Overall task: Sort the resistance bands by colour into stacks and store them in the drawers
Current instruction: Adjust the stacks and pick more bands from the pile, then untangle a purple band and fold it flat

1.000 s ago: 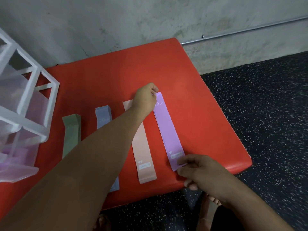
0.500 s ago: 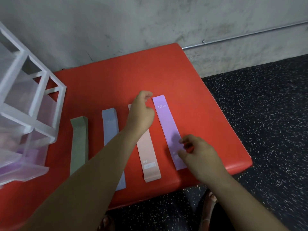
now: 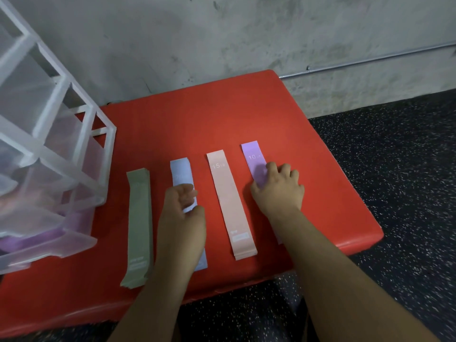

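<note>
Four band stacks lie side by side on the red mat (image 3: 222,114): green (image 3: 139,225), blue (image 3: 181,174), pink (image 3: 229,201) and purple (image 3: 253,154). My right hand (image 3: 277,191) sits on the middle of the purple band, with its fingers bent over the band's right edge and its thumb on the left side. My left hand (image 3: 181,215) is over the blue band, its fingers loosely curled and holding nothing. The clear plastic drawer unit (image 3: 49,134) stands at the left. Its lowest drawer (image 3: 44,245) is pulled out, with something purple inside.
A concrete wall with a metal pipe (image 3: 370,60) runs behind the mat. Dark speckled floor (image 3: 394,169) lies to the right and in front. The mat's right and near edges drop off close to the bands.
My right hand slid from the purple band's near end up to its middle. My left hand left the band's far end and drew back left, over the blue band.
</note>
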